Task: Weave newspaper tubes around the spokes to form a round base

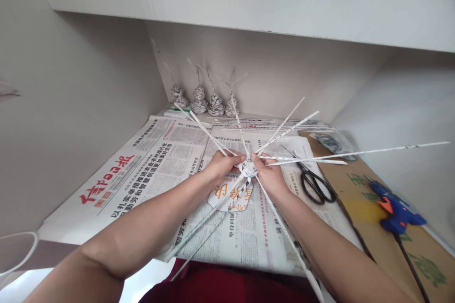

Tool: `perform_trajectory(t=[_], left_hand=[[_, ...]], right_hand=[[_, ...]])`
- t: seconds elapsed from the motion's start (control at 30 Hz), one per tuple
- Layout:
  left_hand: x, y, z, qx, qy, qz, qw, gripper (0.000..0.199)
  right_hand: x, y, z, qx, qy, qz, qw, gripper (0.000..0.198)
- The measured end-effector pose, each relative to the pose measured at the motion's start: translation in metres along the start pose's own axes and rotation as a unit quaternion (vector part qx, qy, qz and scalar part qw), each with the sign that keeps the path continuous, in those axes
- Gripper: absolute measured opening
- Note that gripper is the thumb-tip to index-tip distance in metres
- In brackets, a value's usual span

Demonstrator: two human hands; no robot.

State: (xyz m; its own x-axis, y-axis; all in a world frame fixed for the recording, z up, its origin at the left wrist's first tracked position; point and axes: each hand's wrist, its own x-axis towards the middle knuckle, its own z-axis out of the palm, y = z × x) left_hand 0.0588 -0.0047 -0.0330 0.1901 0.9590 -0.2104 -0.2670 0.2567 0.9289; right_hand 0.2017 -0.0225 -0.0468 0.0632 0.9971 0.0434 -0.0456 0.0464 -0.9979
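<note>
Between my two hands is a small woven piece of rolled newspaper, with long thin paper sticks fanning out from it on all sides. My left hand grips its left edge, thumb on top. From the right, my right hand pinches it, thumb near the centre. One long paper stick stretches far to the right past that hand. Under the woven piece lies a pale cut sheet with orange characters. Black-handled scissors rest to the right of my right hand.
Newspaper sheets cover the table. Several gourd-shaped woven paper pieces stand at the back. Loose paper sticks lie along the rear. A blue glue gun lies on cardboard at right, near a clear plastic bag.
</note>
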Motion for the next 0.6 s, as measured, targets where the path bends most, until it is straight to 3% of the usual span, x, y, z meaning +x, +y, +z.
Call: perform_trajectory(t=[0.2,0.4,0.6], left_hand=[[0.0004,0.0001,-0.0002,0.019,-0.013,0.004,1.000,0.035],[0.0022,-0.0041,0.0020,0.017,0.064,0.010,0.998,0.032],[0.0003,-0.0017,0.0049,0.013,0.082,0.016,0.996,0.025]], right_hand=[[0.0022,0.0029,-0.0002,0.010,0.007,0.010,1.000,0.040],[0.0038,0.0069,-0.0020,-0.015,0.023,0.002,1.000,0.039],[0.0028,0.0078,-0.0014,-0.054,0.054,0.004,0.997,0.040]])
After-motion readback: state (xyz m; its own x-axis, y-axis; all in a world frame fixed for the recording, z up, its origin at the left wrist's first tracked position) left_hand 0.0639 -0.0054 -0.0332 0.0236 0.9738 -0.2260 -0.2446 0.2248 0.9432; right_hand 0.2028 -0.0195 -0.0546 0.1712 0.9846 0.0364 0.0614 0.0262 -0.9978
